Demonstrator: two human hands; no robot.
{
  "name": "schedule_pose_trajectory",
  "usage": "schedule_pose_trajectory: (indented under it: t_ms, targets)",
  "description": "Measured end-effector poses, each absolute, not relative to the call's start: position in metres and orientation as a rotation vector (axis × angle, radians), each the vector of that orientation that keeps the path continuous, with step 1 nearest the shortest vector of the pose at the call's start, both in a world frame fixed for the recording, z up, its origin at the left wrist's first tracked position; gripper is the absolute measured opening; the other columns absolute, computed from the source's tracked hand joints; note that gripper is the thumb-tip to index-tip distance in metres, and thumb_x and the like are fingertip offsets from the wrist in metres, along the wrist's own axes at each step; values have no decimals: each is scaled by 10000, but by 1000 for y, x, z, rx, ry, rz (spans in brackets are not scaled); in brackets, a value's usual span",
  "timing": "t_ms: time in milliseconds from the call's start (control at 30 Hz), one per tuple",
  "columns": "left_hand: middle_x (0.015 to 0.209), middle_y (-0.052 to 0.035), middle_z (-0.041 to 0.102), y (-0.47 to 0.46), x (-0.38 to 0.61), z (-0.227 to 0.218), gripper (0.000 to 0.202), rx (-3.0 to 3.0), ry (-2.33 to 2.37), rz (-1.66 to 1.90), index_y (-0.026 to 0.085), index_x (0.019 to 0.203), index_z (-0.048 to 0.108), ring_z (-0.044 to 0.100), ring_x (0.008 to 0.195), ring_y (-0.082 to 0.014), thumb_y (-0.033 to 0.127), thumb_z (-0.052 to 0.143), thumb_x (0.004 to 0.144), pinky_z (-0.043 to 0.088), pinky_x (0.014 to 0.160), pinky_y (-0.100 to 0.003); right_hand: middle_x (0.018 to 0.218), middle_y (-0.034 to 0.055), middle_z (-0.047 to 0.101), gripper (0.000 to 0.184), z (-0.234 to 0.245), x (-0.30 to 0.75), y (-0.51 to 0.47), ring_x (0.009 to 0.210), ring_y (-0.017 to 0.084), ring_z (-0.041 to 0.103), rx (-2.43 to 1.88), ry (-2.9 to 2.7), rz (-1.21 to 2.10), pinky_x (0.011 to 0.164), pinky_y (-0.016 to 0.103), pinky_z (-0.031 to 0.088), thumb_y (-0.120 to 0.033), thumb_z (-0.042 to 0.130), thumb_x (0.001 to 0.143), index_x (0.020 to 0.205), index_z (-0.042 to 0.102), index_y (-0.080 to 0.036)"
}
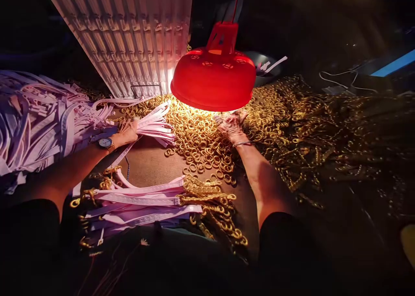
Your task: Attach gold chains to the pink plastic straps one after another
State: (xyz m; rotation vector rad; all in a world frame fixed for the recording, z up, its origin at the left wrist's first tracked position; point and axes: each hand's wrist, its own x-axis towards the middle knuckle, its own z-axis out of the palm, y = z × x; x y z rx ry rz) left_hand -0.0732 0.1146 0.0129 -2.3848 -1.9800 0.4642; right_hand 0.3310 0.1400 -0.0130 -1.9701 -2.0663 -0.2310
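My left hand point(127, 131) is closed around a fanned bundle of pink straps point(158, 127), whose loose ends point right toward the rings. Under the red lamp, my right hand point(231, 125) reaches into a heap of gold rings point(201, 136). Its fingers are bent inward and partly lost in glare, so what they grip cannot be made out. Nearer to me lies a group of finished-looking pink straps point(142, 196) joined to gold chains point(214, 201) at their right ends.
The red lamp point(214, 77) hangs low above the rings. A large heap of pink straps point(39, 114) lies at left. Behind it stands a ribbed pale panel point(136, 36). Gold chains point(308, 136) spread to the right, and a dark bowl point(267, 65) sits behind the lamp.
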Motion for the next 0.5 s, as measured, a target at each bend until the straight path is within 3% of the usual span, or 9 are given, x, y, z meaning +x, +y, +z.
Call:
schedule_pose_trajectory:
  t_ms: [133,300,433,500]
  targets:
    - [1267,-225,555,83,-72,-2,497,-2422,-2032,384,11,1225,547,515,1133,-324,287,539,811,399,976,-384,1166,208,636,423,-25,302,89,1137,345,486,-1729,-2128,-351,1001,557,300,-377,465,937,1233,639,-129]
    - [1450,-205,439,49,-66,-18,659,-2426,-2073,176,83,1377,489,348,1340,-386,520,470,884,266,1105,-473,1266,181,604,456,-50,262,33,1179,311,483,-1221,-2415,-234,997,463,347,-442,495,942,1293,617,-177]
    - [1499,-219,387,28,-69,-34,676,-2490,-1985,177,124,1506,358,275,1391,-430,490,393,938,193,1101,-541,1348,158,561,463,-69,247,19,1222,319,450,-1066,-2630,-115,1022,477,322,-465,522,923,1310,615,-228]
    - [1526,-238,338,24,-71,-36,644,-2523,-1925,195,105,1477,406,300,1373,-430,457,412,938,202,1096,-536,1365,161,550,466,-75,251,24,1239,338,434,-1156,-2640,-120,1024,502,306,-438,540,907,1320,616,-235]
